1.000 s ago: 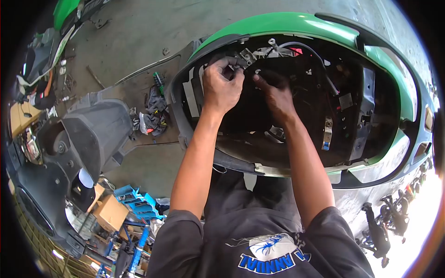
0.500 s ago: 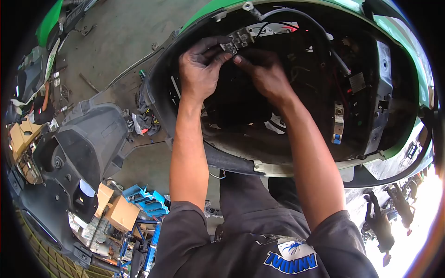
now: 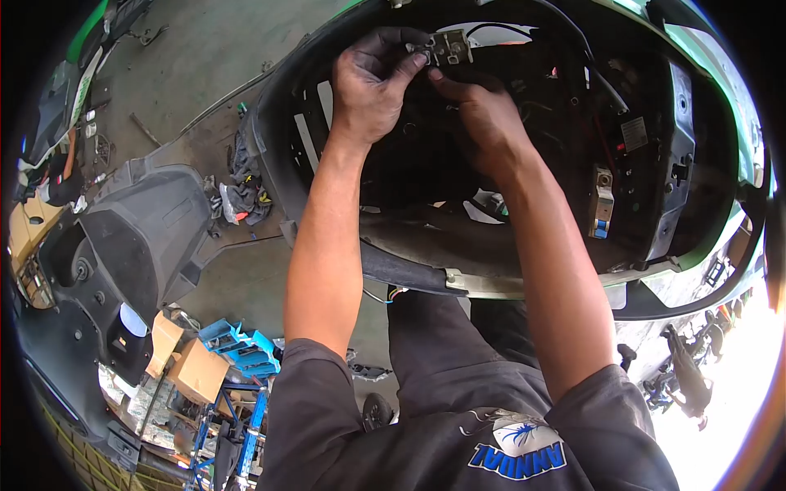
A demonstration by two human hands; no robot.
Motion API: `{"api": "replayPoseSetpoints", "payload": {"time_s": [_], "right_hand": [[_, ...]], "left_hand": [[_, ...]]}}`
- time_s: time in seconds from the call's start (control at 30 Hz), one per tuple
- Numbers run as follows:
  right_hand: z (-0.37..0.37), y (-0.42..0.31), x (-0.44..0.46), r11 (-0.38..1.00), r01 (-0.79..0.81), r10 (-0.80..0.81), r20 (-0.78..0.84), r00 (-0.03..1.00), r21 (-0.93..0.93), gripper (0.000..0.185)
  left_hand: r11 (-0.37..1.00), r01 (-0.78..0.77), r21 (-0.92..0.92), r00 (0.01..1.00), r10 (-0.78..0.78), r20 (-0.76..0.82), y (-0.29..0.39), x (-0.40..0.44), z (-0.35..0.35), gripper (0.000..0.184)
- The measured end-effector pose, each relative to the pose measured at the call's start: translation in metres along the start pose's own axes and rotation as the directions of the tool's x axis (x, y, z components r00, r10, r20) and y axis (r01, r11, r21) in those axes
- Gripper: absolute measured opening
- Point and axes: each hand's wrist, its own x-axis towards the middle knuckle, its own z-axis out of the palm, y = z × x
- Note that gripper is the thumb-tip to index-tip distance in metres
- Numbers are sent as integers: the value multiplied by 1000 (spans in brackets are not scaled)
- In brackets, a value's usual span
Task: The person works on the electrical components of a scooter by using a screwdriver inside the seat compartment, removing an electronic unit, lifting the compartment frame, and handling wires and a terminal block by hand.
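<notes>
A small silvery metal bracket (image 3: 450,49) with holes and folded tabs is held over the opening of a scooter's body shell (image 3: 483,285). My left hand (image 3: 372,86) pinches the bracket's left end between thumb and fingers. Close below the bracket is my right hand (image 3: 491,119), its thumb pointing up at the lower edge and its fingers curled in shadow. Whatever those fingers grip is hidden. A black cable (image 3: 499,29) runs from the bracket's right side along the far part of the shell.
Inside the shell at right are a metal piece with a blue end (image 3: 602,204) and a grey metal crossbar (image 3: 675,164). A dark plastic scooter panel (image 3: 155,229) stands at left. Cardboard boxes (image 3: 199,370) and blue parts (image 3: 241,348) lie lower left. People (image 3: 692,376) show at right.
Both hands and the bracket have shifted up and to the right in view. The shell and floor items have also shifted, as the camera has moved. The left hand's pinch remains.
</notes>
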Motion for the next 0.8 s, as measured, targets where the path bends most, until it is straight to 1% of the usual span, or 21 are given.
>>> {"api": "replayPoseSetpoints", "payload": {"time_s": [0.07,0.1,0.13,0.17,0.2,0.23,0.27,0.3,0.33,0.37,0.4,0.43,0.47,0.5,0.53,0.6,0.63,0.67,0.73,0.77,0.8], "right_hand": [[3,1,-5,989,-37,40,-19,999,140,55],[3,4,-3,990,-35,38,-20,999,133,55],[4,8,1,995,-13,23,-91,996,101,44],[4,10,5,998,8,3,-160,987,67,34],[7,9,3,998,14,-4,-160,987,57,34],[9,8,0,1000,6,-3,-205,979,15,37],[10,5,-4,1000,1,-8,-251,968,-28,40],[5,6,-5,999,16,-26,-251,968,-42,40],[0,11,-6,945,177,-240,-214,947,-275,52],[-6,17,-9,814,319,-429,-132,894,-485,64],[-5,7,-35,583,300,-537,-81,839,-755,62],[-1,-12,-67,281,229,-618,7,786,-932,61],[-9,-33,-82,281,409,-655,138,743,-868,50],[-11,-54,-99,310,499,-691,169,703,-809,32],[-15,-69,-105,281,565,-751,188,632,-776,26],[-17,-99,-103,21,558,-795,325,513,-830,23],[-19,-104,-90,11,564,-793,336,509,-826,23],[-20,-110,-71,-7,678,-751,451,482,-735,27],[-22,-116,-45,-21,783,-694,573,436,-621,32],[-23,-117,-35,-158,787,-679,644,352,-596,26],[-20,-115,-32,-289,778,-648,712,270,-558,21]], "left_hand": [[1000,-1,-30,1000,1,28,0,-1,1,24],[992,33,-118,998,-26,60,3,-2,1,28],[977,66,-203,994,-48,95,4,-2,2,32],[976,57,-208,995,-39,91,3,-1,3,32],[989,18,-148,996,-5,85,1,0,4,35],[996,-22,-88,996,30,80,-1,1,5,37],[995,-36,-97,996,44,76,-2,0,7,37],[994,-31,-102,999,34,31,0,0,9,36],[994,-25,-108,1000,23,-12,0,0,11,34],[992,-37,-118,999,35,-14,-1,-1,11,34],[991,-18,-134,999,14,-30,-6,-2,10,35],[989,0,-150,999,-7,-47,-9,-1,11,36],[987,-12,-160,999,4,-53,-9,2,11,36],[994,-2,-110,999,-2,-41,-7,3,12,37],[998,13,-57,999,-15,-33,-6,0,12,37],[999,-20,-30,999,19,-32,-8,-2,13,37],[998,-59,3,998,59,-17,-9,0,14,37],[998,-66,2,997,66,-29,-9,1,14,37],[998,-53,-37,996,50,-80,-10,0,15,34],[998,-54,-39,994,50,-97,-12,0,13,34],[998,-57,3,997,58,-58,-10,0,11,36]]}}
